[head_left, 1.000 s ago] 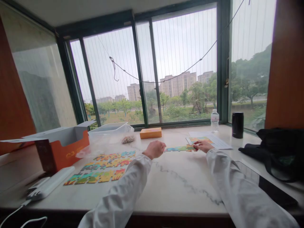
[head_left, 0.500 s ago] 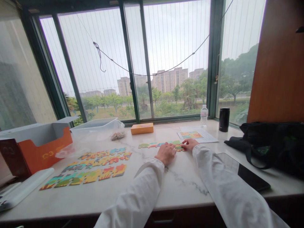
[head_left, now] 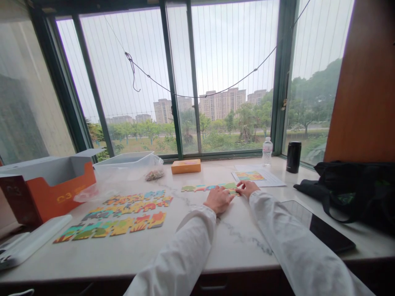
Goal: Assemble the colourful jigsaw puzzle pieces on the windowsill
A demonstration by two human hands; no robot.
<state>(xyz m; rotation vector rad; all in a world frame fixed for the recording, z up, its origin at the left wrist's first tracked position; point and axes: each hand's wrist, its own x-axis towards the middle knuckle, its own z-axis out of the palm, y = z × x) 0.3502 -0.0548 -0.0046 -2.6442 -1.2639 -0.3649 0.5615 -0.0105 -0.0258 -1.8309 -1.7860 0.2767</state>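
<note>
Left hand (head_left: 218, 200) is laid palm-down, fingers on the near edge of the strip of jigsaw pieces (head_left: 210, 188). Right hand (head_left: 247, 188) is just beside it, fingertips (head_left: 238, 191) at the strip's right end. Grip is narrow and low: both hands are close together on the pieces, with no clear pinch. Whether a piece is actually held or only pressed can't be told; the fingers hide that end of the strip.

Strip lies flat on the marble counter (head_left: 240, 255), running sideways, with a picture card (head_left: 250, 176) on a paper sheet (head_left: 271, 183) just behind its right end. Flat fingertip pressure at the joint would be the safer handling, since the pieces are thin and lie loose.

3 more rows of pieces (head_left: 123, 218) lie to the left, well apart from the hands. Further left are an orange carton (head_left: 63, 193), a clear plastic tub (head_left: 123, 162) and a small bag (head_left: 154, 174). A small orange box (head_left: 185, 166) is behind the strip. Water bottle (head_left: 267, 151) and black flask (head_left: 293, 157) stand by the window. Black bag (head_left: 348, 189) and tablet (head_left: 317, 226) lie on the right, near the right sleeve (head_left: 296, 238), but nothing sits between the hands and the strip.
</note>
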